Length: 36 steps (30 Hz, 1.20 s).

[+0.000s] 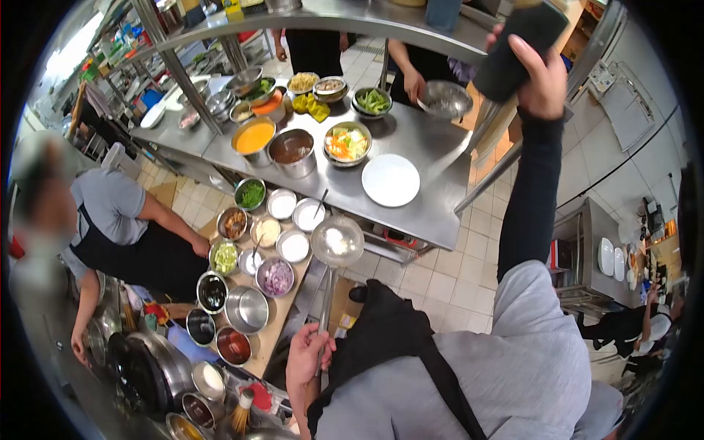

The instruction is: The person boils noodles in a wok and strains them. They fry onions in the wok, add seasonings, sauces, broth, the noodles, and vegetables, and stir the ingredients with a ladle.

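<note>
My left hand [309, 350] is closed round the long handle of a metal ladle [338, 240]. The ladle's round bowl hangs by the counter's edge, with a bright white patch inside that may be food or glare. Near it are steel bowls with white contents [293, 246] and chopped purple onion [275, 277]. High on the right, my right hand [541, 73] grips a dark, oblong object [519, 53] near the upper shelf; its exact kind is unclear. A white plate [391, 180] lies on the steel table below, beside a bowl of sliced vegetables [347, 144].
Pots of orange sauce [254, 138] and brown sauce [292, 150] stand on the steel table [433, 213]. A shelf [352, 16] on posts spans above it. At left, a co-worker [139, 227] stands by the ingredient bowls. Across the table, another person's hand [414, 86] holds a metal bowl [446, 100].
</note>
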{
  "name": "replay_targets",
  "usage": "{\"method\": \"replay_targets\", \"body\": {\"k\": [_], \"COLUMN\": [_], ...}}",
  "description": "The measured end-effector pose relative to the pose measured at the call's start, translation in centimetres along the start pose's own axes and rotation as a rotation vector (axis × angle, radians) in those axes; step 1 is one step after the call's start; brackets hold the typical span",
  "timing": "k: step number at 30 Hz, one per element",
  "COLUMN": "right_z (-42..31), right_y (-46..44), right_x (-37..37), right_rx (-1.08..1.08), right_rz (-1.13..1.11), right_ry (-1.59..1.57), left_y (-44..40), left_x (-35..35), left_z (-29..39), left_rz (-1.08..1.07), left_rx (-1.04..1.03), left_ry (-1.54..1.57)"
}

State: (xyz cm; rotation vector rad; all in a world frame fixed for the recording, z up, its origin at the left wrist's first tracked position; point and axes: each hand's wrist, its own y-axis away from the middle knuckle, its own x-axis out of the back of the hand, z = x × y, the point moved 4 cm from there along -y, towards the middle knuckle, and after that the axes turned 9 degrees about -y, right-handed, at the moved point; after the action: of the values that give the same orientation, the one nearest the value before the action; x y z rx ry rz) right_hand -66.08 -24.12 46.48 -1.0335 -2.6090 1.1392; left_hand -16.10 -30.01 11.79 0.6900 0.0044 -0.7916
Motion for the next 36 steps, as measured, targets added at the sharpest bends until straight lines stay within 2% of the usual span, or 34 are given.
{"method": "replay_targets", "body": {"k": [3, 6, 10, 13, 16, 19, 20, 24, 28, 31, 36], "right_z": [0.5, 5.5, 12.3, 17.6, 21.1, 23.9, 24.1, 21.4, 21.2, 20.3, 20.2], "right_y": [8.4, 17.2, 27.6, 31.6, 32.8, 32.3, 32.3, 31.2, 31.4, 31.2, 32.1], "right_x": [-2.9, -4.7, -5.7, -5.5, -4.7, -3.4, -2.9, -2.6, -1.2, -1.0, -0.7], "right_rx": [-0.058, -0.410, -0.878, -1.109, -1.327, -1.115, -1.124, -1.300, -1.310, -1.415, -1.579], "right_rz": [-0.146, -0.223, -0.359, -0.485, -0.604, -0.947, -0.962, -0.999, -1.061, -0.992, -0.741], "right_ry": [-0.098, -0.450, -0.662, -0.590, -0.119, 0.558, 0.599, 0.541, 0.562, 0.475, 0.219], "left_y": [-0.2, -0.5, -0.7, -1.1, -1.4, -1.7, -1.8, -1.9, -1.4, -1.6, -1.9], "left_x": [-0.4, -0.8, -1.6, -2.0, -2.4, -2.7, -2.7, -2.6, -2.9, -3.0, -3.5], "left_z": [0.9, 1.6, 2.7, 2.8, 2.5, 1.9, 1.7, 1.3, 1.8, 1.7, 2.2], "left_rz": [0.013, -0.004, -0.027, -0.024, -0.009, 0.013, 0.022, 0.013, 0.033, 0.012, -0.020], "left_rx": [0.027, 0.004, -0.021, -0.025, -0.033, -0.024, -0.020, -0.010, -0.005, -0.002, 0.011], "left_ry": [-0.067, -0.066, -0.073, -0.109, -0.154, -0.169, -0.167, -0.197, -0.229, -0.234, -0.267]}}
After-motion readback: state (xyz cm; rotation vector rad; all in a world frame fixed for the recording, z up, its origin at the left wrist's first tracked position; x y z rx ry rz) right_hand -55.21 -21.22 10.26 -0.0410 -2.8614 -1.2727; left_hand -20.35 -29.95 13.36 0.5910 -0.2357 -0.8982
